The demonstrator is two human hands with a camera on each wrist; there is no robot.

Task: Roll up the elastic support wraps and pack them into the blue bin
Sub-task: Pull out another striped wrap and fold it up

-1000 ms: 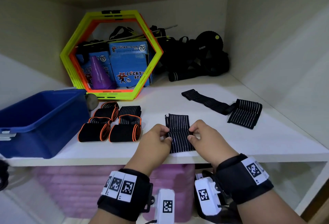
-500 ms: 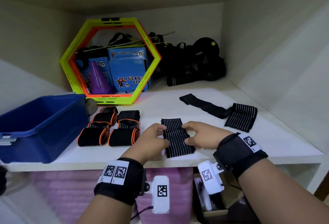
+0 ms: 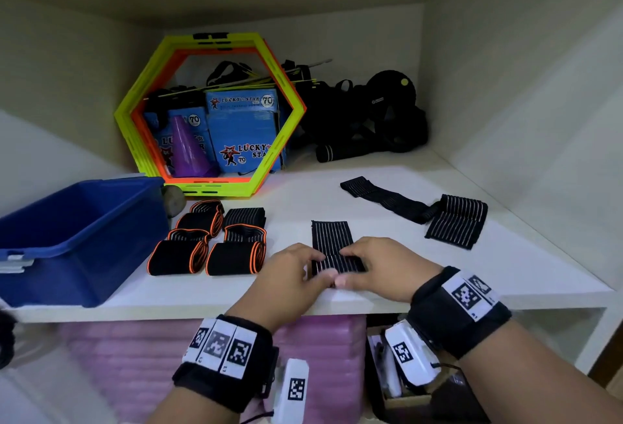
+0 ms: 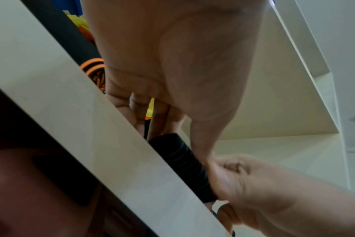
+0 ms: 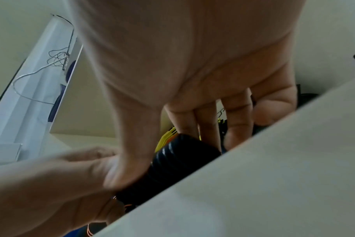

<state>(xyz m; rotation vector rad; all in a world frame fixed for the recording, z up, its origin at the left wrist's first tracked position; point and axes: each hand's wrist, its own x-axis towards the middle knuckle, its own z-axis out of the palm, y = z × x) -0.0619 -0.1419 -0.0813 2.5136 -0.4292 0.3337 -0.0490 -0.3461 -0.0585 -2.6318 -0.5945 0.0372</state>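
Left hand [image 3: 294, 276] and right hand [image 3: 380, 266] both pinch the near end of the striped wrap [image 3: 332, 240], thumbs under the roll, fingers curled over the top. Wrist views confirm: a tight dark roll sits between thumb and fingers of each hand, right at the shelf [image 3: 387, 194] front edge. Rest of the wrap lies flat, running away from the hands.

Rolling just started, most of the length still flat. Rolled wraps [image 3: 205, 243], six or so, sit in a cluster left of the hands, beside the bin [image 3: 77, 238]. No wraps visible in the bin, though part of its inside is hidden. Another loose wrap [image 3: 421, 212] lies stretched out to the right, well apart.

Risks, judged: roll is so close to the edge it could slip off if a thumb lets go. Elastic may spring open when the pinch loosens. Uneven pressure between hands would likely give a skewed, cone-shaped roll.
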